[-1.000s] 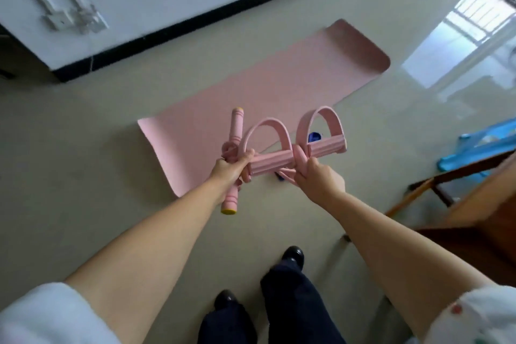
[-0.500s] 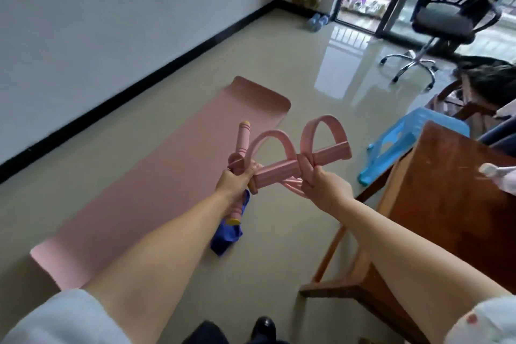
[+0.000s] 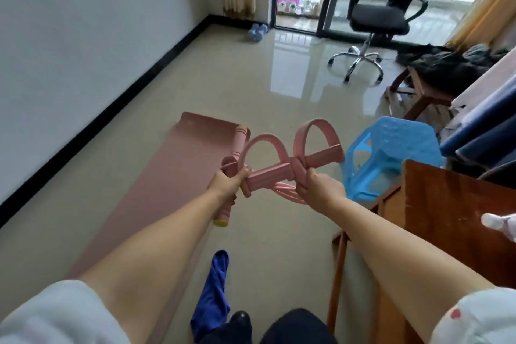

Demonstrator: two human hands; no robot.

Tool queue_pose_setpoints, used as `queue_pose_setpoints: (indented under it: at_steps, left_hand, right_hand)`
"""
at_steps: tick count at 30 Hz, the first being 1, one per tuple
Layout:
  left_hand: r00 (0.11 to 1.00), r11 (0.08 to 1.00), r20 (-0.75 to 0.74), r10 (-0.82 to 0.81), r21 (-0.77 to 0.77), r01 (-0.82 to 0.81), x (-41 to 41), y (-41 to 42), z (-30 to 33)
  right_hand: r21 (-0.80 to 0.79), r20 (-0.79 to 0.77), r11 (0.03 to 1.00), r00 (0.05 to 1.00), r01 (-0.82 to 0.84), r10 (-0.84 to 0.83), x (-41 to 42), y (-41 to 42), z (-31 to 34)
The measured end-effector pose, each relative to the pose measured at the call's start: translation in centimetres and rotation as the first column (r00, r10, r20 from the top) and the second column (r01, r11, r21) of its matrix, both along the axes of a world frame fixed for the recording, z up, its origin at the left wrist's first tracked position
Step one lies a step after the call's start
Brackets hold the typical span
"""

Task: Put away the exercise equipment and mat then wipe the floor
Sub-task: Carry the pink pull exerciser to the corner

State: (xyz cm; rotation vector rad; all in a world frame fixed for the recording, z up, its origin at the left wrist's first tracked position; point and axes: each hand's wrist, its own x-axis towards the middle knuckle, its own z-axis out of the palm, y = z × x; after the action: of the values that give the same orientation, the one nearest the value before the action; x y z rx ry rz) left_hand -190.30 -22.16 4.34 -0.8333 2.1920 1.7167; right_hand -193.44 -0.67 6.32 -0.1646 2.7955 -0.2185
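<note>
Between both hands, held up over the floor (image 3: 251,92): pink pedal puller (image 3: 279,167). Left hand (image 3: 227,180) grips the handle bar, which runs near-to-far; right hand (image 3: 315,184) grips the foot bar at its knot, long axis left-right. Mat (image 3: 167,176) lies flat below-left, cloth (image 3: 213,288) near the feet. Table (image 3: 446,218) nearer the right arm. No legible writing.

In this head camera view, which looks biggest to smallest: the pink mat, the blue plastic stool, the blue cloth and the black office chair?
1. Pink exercise mat
2. Blue plastic stool and black office chair: alike in the picture, but the chair stands farther off, so unsure
3. Blue cloth on the floor
</note>
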Motion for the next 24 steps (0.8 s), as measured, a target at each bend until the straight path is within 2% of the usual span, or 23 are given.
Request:
queue_pose_setpoints:
  at_steps: [8, 11, 15, 19, 24]
  left_hand:
    - [0.989, 0.989, -0.02, -0.145, 0.017, 0.145, -20.5, 5.6, -1.8]
    - [0.993, 0.993, -0.029, -0.117, 0.018, 0.118, -28.6, 8.1, -2.2]
    - [0.997, 0.998, 0.041, -0.065, 0.013, 0.065, -37.9, 9.6, -1.8]
    - [0.999, 1.0, 0.046, -0.003, 0.026, 0.002, -47.0, 8.8, -1.3]
    - [0.995, 0.997, 0.069, 0.069, -0.028, -0.067, -59.3, 4.6, -2.5]
  right_hand:
    - [0.053, -0.055, 0.994, 0.994, 0.092, -0.089, -17.5, 5.9, -1.2]
    - [0.076, -0.048, 0.994, 0.996, 0.073, -0.07, -26.1, 8.3, -1.3]
    - [0.067, -0.013, 0.997, 0.999, 0.031, -0.031, -36.8, 9.8, -0.9]
    - [0.073, -0.025, 0.996, 0.999, -0.043, 0.045, -47.4, 8.8, -0.5]
    - [0.179, -0.083, 0.949, 0.957, -0.261, 0.279, -59.9, 4.4, -1.2]
